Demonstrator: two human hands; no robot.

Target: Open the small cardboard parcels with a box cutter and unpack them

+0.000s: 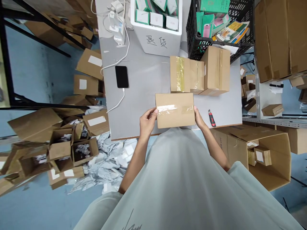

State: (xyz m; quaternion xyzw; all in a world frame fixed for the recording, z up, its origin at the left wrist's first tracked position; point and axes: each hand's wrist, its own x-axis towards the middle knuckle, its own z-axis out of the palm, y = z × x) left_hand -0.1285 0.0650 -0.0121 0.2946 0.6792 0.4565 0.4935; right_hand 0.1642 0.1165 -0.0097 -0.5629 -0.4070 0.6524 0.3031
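Observation:
A taped cardboard box (176, 118) is held between my two hands at the front edge of the grey table (144, 75). My left hand (147, 123) grips its left end, thumb on the top face near the shiny clear tape. At the opposite end, my right hand (199, 118) holds the right side, its fingers mostly hidden behind the box. Just beyond it stand a box with yellow tape (174, 75), a smaller box (197, 75) and a taller box (213, 72). To the right of my right hand lies a red and black utility knife (212, 118).
A phone (122, 77) on a white cable lies left, near a power strip (117, 28). At the back stand a white foam bin (159, 44) and a black crate (195, 41) of green-and-white packs. Open cartons (61, 153) crowd the left floor; a large carton (283, 159) stands right.

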